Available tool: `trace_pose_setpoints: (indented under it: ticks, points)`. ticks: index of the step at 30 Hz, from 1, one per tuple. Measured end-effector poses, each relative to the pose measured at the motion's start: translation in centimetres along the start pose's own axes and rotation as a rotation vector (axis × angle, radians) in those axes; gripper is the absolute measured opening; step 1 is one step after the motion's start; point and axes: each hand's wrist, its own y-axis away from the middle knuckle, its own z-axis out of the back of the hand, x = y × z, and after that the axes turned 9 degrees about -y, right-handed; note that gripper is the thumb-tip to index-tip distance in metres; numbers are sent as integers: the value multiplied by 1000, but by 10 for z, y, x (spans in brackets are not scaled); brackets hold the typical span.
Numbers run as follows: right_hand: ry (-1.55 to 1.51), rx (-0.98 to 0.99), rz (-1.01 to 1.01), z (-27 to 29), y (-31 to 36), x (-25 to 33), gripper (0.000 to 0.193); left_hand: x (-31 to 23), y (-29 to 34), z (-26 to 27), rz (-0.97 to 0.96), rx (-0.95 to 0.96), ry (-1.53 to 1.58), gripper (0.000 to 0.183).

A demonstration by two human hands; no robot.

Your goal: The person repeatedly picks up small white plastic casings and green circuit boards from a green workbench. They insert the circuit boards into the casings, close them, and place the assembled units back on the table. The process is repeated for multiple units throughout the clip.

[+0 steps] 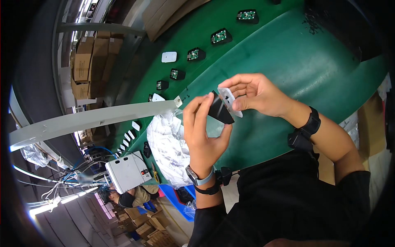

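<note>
My left hand [205,131] is closed round a black plastic housing [219,109], gripped between thumb and fingers above the green bench. Against the housing's right side, my right hand [255,94] pinches a white cover plate [231,101] with small dark marks on its face. The plate stands tilted, very near or touching the housing's edge; which of these I cannot tell. Beyond my hands, several black housings with green circuit boards [221,36] stand in a row along the bench. A loose white plate [169,57] lies beside that row.
A metal bar [98,117] crosses from the left to near my left hand. Beside that wrist lies a plastic bag of white parts [164,144]. A white machine box [128,172] and scissors [155,173] are lower left. Small dark pieces [312,24] lie at the far right.
</note>
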Motion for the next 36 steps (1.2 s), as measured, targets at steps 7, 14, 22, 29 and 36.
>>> trace_pose_setpoints:
  ticks: [7,14,22,29,36]
  points:
    - [50,-9,-8,0,1,-6,49,-3,-1,-11,7,7,-9,66]
    - [35,-61,10,2,3,-7,38,-4,-2,-19,23,-20,-32,70]
    - [76,-63,83,14,-3,-15,29,-4,6,-41,156,-167,64,75]
    - [-96,80,-91,-2,-1,0,50,6,28,-45,250,-41,535,78]
    - [142,1,-30,11,-2,-11,45,-7,33,-37,606,40,858,65]
